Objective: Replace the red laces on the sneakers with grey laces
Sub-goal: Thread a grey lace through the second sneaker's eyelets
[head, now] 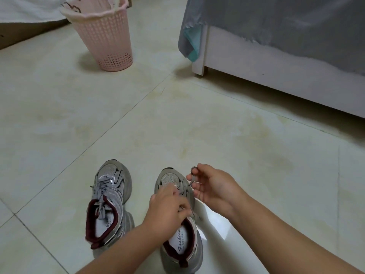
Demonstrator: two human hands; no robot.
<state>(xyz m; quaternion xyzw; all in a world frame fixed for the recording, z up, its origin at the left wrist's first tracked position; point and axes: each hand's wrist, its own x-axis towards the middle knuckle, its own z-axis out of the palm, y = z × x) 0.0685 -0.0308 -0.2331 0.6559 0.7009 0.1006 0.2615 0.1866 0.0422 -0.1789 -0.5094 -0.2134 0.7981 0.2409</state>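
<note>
Two grey sneakers with dark red collars stand side by side on the tiled floor, toes pointing away. The left sneaker [110, 196] is laced with a grey lace tied over its tongue. My left hand [169, 210] rests over the tongue of the right sneaker [178, 252] and pinches the grey lace there. To the right of that shoe's toe, my right hand [213, 186] pinches the other end of the grey lace [192, 175] and holds it taut. No red lace is in view.
A pink plastic basket [106, 36] stands at the back left. A white bed frame [276, 76] with a grey sheet [276, 20] fills the back right. Pale floor tiles [177, 125] lie between them and the shoes.
</note>
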